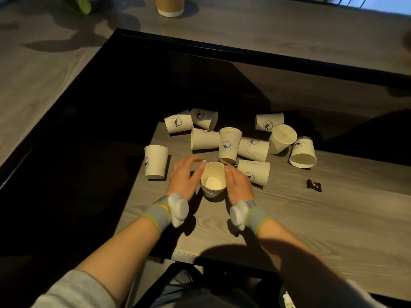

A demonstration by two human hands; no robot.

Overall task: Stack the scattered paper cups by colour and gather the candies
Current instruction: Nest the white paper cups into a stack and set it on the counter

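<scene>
An upright stack of white paper cups [213, 181] stands near the front of the wooden table [322, 218]. My left hand [185, 176] is at its left side with curved fingers touching the rim. My right hand [236, 183] lies against its right side with straight fingers. Several white cups with a blue logo lie scattered behind: one upside down at the left [155, 162], one upside down in the middle [229, 144], others on their sides [253, 172] [303, 152]. A dark wrapped candy [314, 185] lies to the right, and another dark bit peeks out by my right fingertips.
A brown cup [170, 5] stands on the far floor or surface beyond the black table frame [222, 48]. Left of the tabletop is dark. My legs are below the table's front edge.
</scene>
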